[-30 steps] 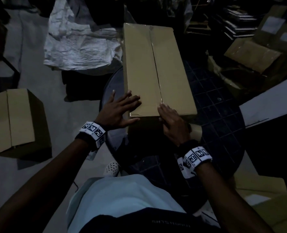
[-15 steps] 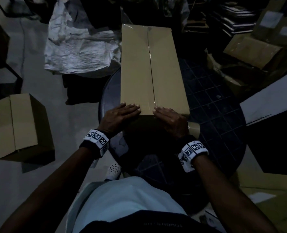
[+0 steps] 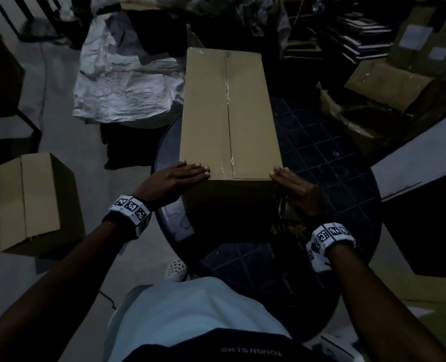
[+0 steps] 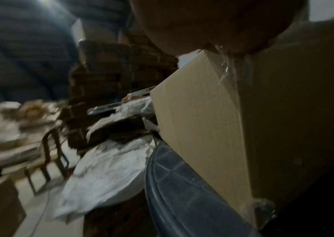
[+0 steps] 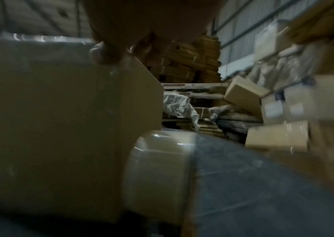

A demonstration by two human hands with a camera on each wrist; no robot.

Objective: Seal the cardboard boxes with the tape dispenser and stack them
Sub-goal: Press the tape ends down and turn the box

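Note:
A long cardboard box [image 3: 229, 113] lies on the dark round table [image 3: 334, 158], with clear tape along its centre seam. My left hand [image 3: 174, 180] lies flat with straight fingers on the box's near left corner. My right hand [image 3: 292, 184] lies with straight fingers against the near right corner. A roll of clear tape [image 5: 157, 173] stands on the table beside the box's near right end, under my right wrist. In the left wrist view the box [image 4: 212, 128] shows crumpled tape down its near corner.
A second cardboard box [image 3: 36, 202] sits on the floor at the left. Crumpled white sheeting [image 3: 127, 82] lies beyond the table's left. Stacked and flattened cartons [image 3: 399, 82] crowd the right and back. A pale board [image 3: 420, 173] runs along the table's right.
Both hands have slid apart from the box's near middle to its two near corners. The box now lies straighter on the table.

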